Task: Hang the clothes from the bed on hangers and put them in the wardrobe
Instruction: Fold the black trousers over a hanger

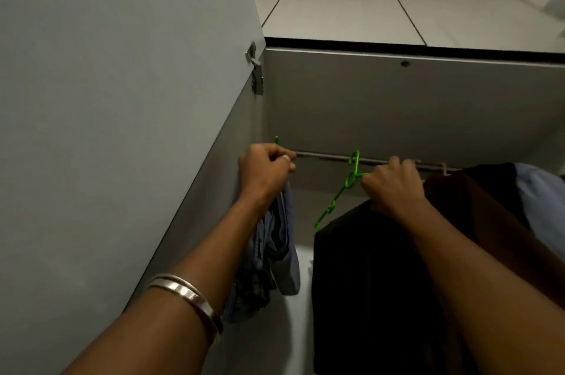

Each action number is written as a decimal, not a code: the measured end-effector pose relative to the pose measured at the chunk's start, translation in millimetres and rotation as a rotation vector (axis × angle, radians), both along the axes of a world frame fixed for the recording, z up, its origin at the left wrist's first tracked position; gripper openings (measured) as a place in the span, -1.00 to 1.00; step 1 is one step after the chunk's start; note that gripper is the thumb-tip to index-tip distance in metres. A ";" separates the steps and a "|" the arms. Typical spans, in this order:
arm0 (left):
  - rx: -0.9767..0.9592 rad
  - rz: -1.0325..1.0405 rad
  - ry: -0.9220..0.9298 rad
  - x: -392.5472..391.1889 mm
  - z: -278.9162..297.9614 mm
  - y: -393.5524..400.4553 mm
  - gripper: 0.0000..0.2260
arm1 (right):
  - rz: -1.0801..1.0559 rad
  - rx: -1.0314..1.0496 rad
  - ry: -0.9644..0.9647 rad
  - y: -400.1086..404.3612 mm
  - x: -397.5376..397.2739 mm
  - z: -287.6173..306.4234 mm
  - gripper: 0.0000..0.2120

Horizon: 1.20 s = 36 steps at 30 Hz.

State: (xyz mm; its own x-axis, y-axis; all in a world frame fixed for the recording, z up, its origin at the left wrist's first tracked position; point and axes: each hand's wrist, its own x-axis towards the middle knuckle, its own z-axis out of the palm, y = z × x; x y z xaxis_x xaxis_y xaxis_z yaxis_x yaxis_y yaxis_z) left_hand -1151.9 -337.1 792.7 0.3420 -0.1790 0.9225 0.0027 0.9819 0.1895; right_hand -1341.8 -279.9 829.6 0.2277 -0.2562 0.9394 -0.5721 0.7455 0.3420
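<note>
1. The person is reaching both arms up into the wardrobe (397,105), and the two hands are working well apart along the rail (324,156), which is running left to right across the opening.
2. The left hand (265,168) is curling its fingers round the top of a green hanger whose hook tip (276,140) is just showing above the knuckles, right at the left end of the rail.
3. A grey-blue garment (275,252) is hanging straight down from under that hand, close beside the open wardrobe door (122,130).
4. The right hand (393,186) is gripping the shoulder of a black garment (373,283) at the neck of a second green hanger (342,188).
5. That hanger's hook is sitting at the rail, though whether it is fully over it cannot be told; its long arm is slanting down to the left.
6. Further right, a brown garment (489,222) and a pale blue one (541,200) are already hanging on the rail.
7. The coming move seems to turn on the left hanger's hook: it is lying level with the rail and just to its left end, so the left hand is the nearer one to seat it.
8. The risk appears to be the hook slipping off the rail's end, since little rail is left on that side.
9. A silver bangle (183,292) is sitting on the left forearm.
</note>
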 end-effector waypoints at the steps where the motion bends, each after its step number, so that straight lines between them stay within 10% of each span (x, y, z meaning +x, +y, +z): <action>1: -0.038 0.012 0.005 1.5 11.6 -0.2 -0.82 | -0.021 -0.012 0.006 -8.8 1.7 14.0 -0.81; 17: -0.063 0.027 0.027 30.3 59.7 -46.9 -0.80 | 0.038 0.036 0.121 -111.1 85.5 78.5 -0.73; 24: 0.023 0.045 0.055 28.2 46.8 -63.6 -0.80 | 0.562 0.140 0.049 -78.9 92.9 76.9 -0.61; 36: 0.232 -0.009 -0.090 -46.9 -56.5 -20.9 -0.83 | 0.939 0.344 -0.206 -31.3 11.8 -88.6 -0.65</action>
State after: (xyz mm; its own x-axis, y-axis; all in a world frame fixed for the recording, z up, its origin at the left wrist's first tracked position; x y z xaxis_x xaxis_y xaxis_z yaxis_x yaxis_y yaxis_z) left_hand -1198.8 -358.0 736.3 0.2577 -0.3924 0.8830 -0.0163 0.9119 0.4100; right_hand -1329.9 -311.2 741.0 0.3177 -0.3211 0.8922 -0.9470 -0.1546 0.2816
